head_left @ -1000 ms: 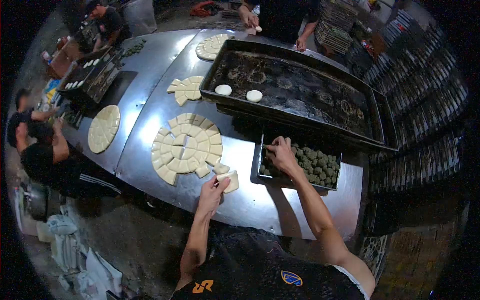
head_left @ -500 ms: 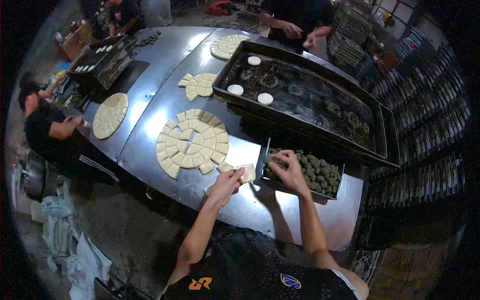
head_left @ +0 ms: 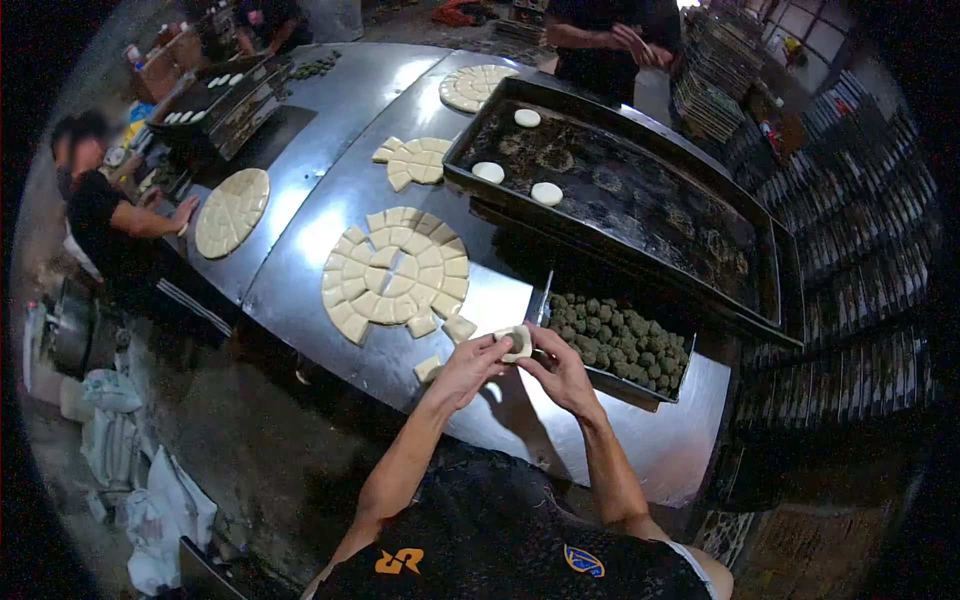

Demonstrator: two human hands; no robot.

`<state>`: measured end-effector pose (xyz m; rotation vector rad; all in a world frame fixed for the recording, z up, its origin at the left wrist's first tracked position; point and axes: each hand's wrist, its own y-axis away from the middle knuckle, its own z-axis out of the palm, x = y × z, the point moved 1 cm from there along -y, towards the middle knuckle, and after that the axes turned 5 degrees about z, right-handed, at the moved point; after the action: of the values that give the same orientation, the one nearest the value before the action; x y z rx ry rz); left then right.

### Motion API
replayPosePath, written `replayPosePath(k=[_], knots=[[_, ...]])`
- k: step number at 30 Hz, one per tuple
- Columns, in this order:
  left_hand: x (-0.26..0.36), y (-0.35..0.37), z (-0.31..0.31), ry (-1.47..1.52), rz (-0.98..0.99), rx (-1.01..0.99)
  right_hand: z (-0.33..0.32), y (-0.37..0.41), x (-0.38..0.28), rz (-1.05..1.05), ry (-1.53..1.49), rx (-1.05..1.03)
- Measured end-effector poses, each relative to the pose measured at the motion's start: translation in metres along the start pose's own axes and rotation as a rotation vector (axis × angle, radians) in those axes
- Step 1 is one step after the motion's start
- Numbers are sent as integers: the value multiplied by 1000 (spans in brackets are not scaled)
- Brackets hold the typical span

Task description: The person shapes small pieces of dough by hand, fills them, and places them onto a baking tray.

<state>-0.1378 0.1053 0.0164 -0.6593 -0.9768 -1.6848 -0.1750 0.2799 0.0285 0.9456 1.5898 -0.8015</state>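
Just in front of my body, my left hand and my right hand are both closed on one pale dough piece. A dark greenish ball sits in the middle of that dough, partly wrapped by it. Beyond my right hand stands a metal box of dark greenish filling balls. Left of my hands lies a round of dough cut into pieces, with a few loose pieces at its near edge. Another loose piece rests beside my left wrist.
A large dark tray with three white dough discs stands beyond the box. More cut dough rounds lie on the metal table. Co-workers stand at the left, top left and top right. Stacked trays are at right.
My right hand has moved left from the box with a ball and now meets my left hand at the dough. The ball now sits in the dough. The co-workers' hands have shifted.
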Motion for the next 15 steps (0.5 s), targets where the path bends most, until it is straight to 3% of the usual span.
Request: replayPosePath(k=[1, 3, 5, 7, 8, 9, 11, 13, 15], knots=[[-2, 0, -1, 4, 5, 8, 2, -2, -6, -1, 0, -10], [-8, 2, -4, -19, 72, 19, 7, -5, -16, -280, 435, 57], [-12, 7, -3, -49, 110, 65, 9, -8, -16, -294, 400, 71], [-13, 12, -3, -343, 217, 106, 9, -10, -20, -297, 417, -55], [-12, 15, -5, -526, 222, 124, 12, -9, -23, -296, 369, -43], [-4, 20, -1, -525, 221, 131, 15, -10, -22, -297, 366, -50], [11, 32, 7, -914, 377, 51, 19, -10, -19, -405, 465, -37], [6, 35, -2, -786, 428, -33, 15, -9, -10, -358, 407, -65], [7, 44, -10, -83, 216, 12, 16, -9, -3, -146, 126, -28]])
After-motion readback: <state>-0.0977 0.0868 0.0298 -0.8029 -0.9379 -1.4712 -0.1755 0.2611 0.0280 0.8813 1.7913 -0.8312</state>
